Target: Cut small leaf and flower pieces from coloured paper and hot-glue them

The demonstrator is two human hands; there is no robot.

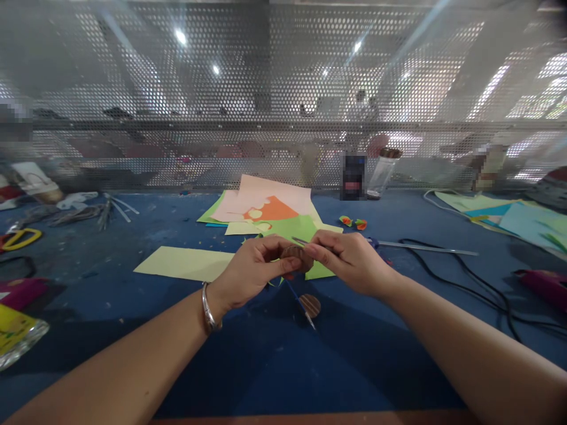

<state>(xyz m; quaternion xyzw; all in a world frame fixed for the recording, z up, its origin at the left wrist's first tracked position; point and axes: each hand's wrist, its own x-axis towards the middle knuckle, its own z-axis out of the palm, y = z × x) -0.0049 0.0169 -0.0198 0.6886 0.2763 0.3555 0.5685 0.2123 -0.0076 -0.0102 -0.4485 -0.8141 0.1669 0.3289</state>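
My left hand (pixel 259 265), with a silver bangle on the wrist, is closed on a small brown ridged disc (pixel 297 255), holding it in front of me above the table. My right hand (pixel 343 257) pinches a thin pointed metal tool (pixel 300 241), its tip at the top of the disc. Fingers hide much of both, so the tool's kind is unclear. Below the hands, a brown striped disc (pixel 311 306) lies on the blue table beside a slim blue stick with a metal tip (pixel 309 317). A bit of red shows beneath my left fingers.
Cut sheets of pink and green paper (pixel 274 195) lie behind my hands, and a pale yellow strip (pixel 183 264) lies to the left. Two small orange-green paper pieces (pixel 353 222), black cords (pixel 465 283) and blue sheets (pixel 527 221) are rightward. Yellow-handled scissors (pixel 24 239) rest far left.
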